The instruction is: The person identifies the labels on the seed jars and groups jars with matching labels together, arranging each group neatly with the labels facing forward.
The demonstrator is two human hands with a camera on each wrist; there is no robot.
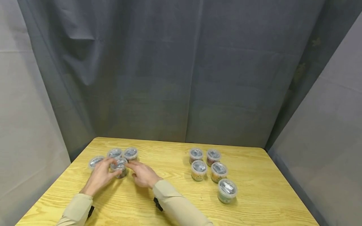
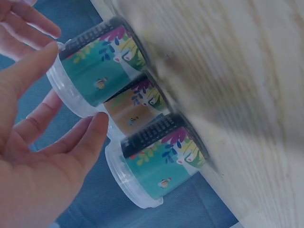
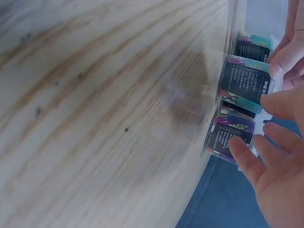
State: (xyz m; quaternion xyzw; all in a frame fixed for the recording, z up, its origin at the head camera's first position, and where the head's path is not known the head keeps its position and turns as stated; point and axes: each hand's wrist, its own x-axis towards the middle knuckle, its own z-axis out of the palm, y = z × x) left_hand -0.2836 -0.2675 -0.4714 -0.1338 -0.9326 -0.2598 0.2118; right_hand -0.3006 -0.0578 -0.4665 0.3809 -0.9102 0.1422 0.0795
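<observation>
The left hand (image 1: 101,176) curls thumb and fingers about the lid rim of the front tub (image 1: 120,165), which stands in the left-hand cluster on the wood-grained bench (image 1: 165,153); the right hand (image 1: 145,175) has its fingers loosely extended close beside it, gripping nothing. With these squat, round, smooth-walled plastic tubs crowded together, a sideways nudge could skid or tip a rear tub (image 1: 130,153), and pinching only the translucent lid might pop it loose.

the left hand (image 1: 101,175) was curved, its thumb and fingers apart. the right hand (image 1: 143,174) pointed leftward, fingers extended.
</observation>
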